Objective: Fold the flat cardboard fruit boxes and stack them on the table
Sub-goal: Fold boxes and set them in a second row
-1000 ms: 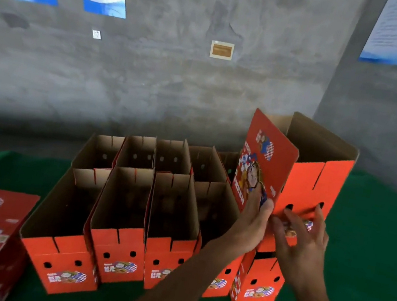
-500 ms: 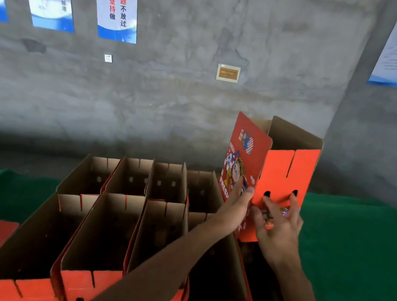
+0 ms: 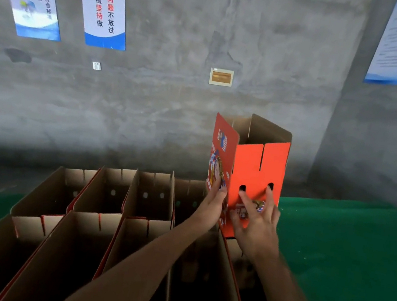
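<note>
Hands: left hand [image 3: 212,204] grips box [image 3: 258,174] side, right hand [image 3: 256,218] presses its front, box upright above back row [image 3: 149,194] on worktop [image 3: 345,249]; step: stacking; next, lower into place.

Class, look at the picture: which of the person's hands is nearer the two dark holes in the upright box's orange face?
Right. The right hand spreads on that orange face, fingertips at the holes; the left hand holds the printed side.
</note>
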`<control>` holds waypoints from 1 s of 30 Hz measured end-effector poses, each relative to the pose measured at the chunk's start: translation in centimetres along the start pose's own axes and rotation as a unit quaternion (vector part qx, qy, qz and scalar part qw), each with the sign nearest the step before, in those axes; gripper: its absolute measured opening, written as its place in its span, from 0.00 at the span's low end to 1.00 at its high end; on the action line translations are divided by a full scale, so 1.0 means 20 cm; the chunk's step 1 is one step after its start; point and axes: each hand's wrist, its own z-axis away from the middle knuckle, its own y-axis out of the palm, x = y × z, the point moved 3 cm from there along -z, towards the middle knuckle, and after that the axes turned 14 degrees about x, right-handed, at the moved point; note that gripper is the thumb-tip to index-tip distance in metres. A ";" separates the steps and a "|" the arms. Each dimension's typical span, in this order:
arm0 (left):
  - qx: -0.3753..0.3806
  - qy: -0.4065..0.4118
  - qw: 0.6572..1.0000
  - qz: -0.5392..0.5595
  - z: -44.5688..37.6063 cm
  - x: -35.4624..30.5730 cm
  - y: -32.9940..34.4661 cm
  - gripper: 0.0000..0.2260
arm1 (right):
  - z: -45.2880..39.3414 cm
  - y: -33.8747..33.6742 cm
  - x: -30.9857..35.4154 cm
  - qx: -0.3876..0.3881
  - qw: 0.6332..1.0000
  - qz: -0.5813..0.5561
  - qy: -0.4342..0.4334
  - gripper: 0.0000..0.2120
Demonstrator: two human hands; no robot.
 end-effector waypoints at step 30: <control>-0.224 -0.026 0.851 -0.475 3.20 -0.71 -1.17 0.13 | 1.52 0.71 2.13 0.127 0.935 -0.304 -0.132 0.18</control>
